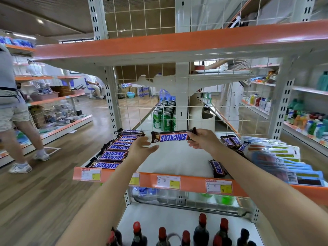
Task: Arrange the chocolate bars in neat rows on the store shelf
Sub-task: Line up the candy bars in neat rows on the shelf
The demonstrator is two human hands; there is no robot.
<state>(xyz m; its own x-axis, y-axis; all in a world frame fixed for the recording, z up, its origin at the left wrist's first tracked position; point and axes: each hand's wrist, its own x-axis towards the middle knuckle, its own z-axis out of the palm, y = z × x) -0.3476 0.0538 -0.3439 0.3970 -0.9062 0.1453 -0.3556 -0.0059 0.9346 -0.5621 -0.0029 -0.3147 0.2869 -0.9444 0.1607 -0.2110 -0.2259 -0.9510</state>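
The right hand [204, 139] pinches 1 end of a chocolate bar [173, 137] between thumb and fingers, holding it level above the white shelf [174, 157], logo upside down to the viewer. The left hand [142, 148] sits at the bar's 8 o'clock with fingers straight and loose, palm turned toward the wrapper's free end; whether the fingertips touch it I cannot tell.

At 9 o'clock from the held bar, a row of bars [115, 150] runs from the shelf's front edge back toward the wire grid [142, 112], each bar lying crosswise and overlapping its neighbour. At 3 o'clock, 2 or 3 loose bars [231, 141] lie near the back right, touching each other. At 5 o'clock, 1 single bar [218, 168] lies lengthwise near the orange price rail [191, 183], apart from the rest. Blue and white packets [276, 160] fill the shelf's right end, just beside the loose bars.

Behind the grid, green cans [164, 119] stand at 12 o'clock. Dark bottles with red caps [202, 229] stand on the shelf below, at 6 o'clock. A person in shorts and white shoes [16, 121] stands in the aisle at far 9 o'clock.
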